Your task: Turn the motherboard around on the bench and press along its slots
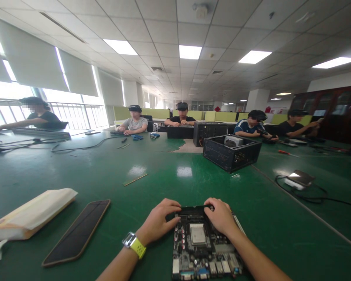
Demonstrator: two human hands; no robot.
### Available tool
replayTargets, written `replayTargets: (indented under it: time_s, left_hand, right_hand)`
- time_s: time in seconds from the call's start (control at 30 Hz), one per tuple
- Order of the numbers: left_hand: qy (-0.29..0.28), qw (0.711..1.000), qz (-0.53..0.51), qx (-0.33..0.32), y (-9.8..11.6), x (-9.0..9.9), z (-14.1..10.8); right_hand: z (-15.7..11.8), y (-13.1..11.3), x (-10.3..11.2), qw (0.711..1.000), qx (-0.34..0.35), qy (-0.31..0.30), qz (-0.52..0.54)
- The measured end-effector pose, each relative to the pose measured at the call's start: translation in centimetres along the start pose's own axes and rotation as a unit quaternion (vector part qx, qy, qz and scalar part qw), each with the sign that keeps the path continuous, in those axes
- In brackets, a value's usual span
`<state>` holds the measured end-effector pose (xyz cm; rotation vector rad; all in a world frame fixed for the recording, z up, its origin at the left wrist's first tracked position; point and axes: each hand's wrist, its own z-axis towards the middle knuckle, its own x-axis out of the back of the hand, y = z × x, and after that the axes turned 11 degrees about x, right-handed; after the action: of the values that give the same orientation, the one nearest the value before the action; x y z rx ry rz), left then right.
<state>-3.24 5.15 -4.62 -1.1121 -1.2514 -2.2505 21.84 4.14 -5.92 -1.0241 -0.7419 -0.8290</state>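
Lying flat on the green worktop [102, 168], the motherboard [187, 253] is directly in front of the person, its pale square processor [198, 234] facing up and its ports [203, 272] along the near edge. The left hand [160, 220] is at the board's far left corner, thumb and fingers parted; a lime-strapped watch [133, 244] circles that wrist. The right hand [221, 218] bends its fingers at the far edge, farther right, over a dark strip [193, 210]; whether they grip it, I cannot tell. Left of the board lie a phone [77, 233] and a paper pack [36, 212]. Beyond stands an open computer case [218, 154], and a co-worker in black [183, 118] sits opposite.
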Motion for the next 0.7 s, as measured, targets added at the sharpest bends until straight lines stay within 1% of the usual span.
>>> replayTargets:
  time_s: [0.13, 0.23, 0.3, 0.37, 0.4, 0.47, 0.53, 0.57, 0.63, 0.7]
  left_hand:
    - [-0.002, 1.000, 0.004, 0.003, 0.0, 0.0, -0.1]
    - [-0.004, 1.000, 0.004, 0.006, 0.1, 0.1, -0.1]
    - [-0.006, 1.000, 0.002, 0.005, 0.1, 0.0, -0.2]
    - [-0.002, 1.000, -0.001, 0.002, 0.0, 0.0, -0.2]
    - [0.004, 1.000, -0.003, 0.001, -0.1, 0.0, -0.2]
    - [0.030, 1.000, -0.006, 0.002, -0.3, -0.1, -0.1]
    - [0.069, 0.998, -0.009, 0.004, -0.6, -0.1, -0.1]
    - [0.089, 0.996, -0.011, 0.006, -0.7, 0.0, 0.0]
    - [0.116, 0.993, -0.011, 0.009, -1.0, 0.1, 0.0]
    - [0.127, 0.992, -0.008, 0.010, -1.2, 0.2, 0.0]
  right_hand:
    - [0.1, 0.1, -0.1, 1.000, -0.004, -0.017, -0.005]
    - [0.2, -0.1, 0.5, 1.000, 0.000, -0.007, -0.009]
    - [0.0, -1.1, 1.5, 1.000, 0.013, 0.013, -0.024]
    - [-0.7, -3.1, 2.6, 0.998, 0.038, 0.015, -0.038]
    - [-1.3, -4.4, 2.9, 0.998, 0.058, 0.002, -0.039]
    - [-2.8, -7.4, 2.9, 0.993, 0.105, -0.053, -0.032]
    - [-4.4, -10.1, 1.8, 0.980, 0.162, -0.112, -0.042]
    - [-5.1, -11.1, 1.0, 0.970, 0.183, -0.149, -0.063]
    - [-6.1, -12.4, -0.7, 0.953, 0.205, -0.202, -0.098]
    - [-6.4, -12.4, -1.7, 0.943, 0.222, -0.227, -0.105]
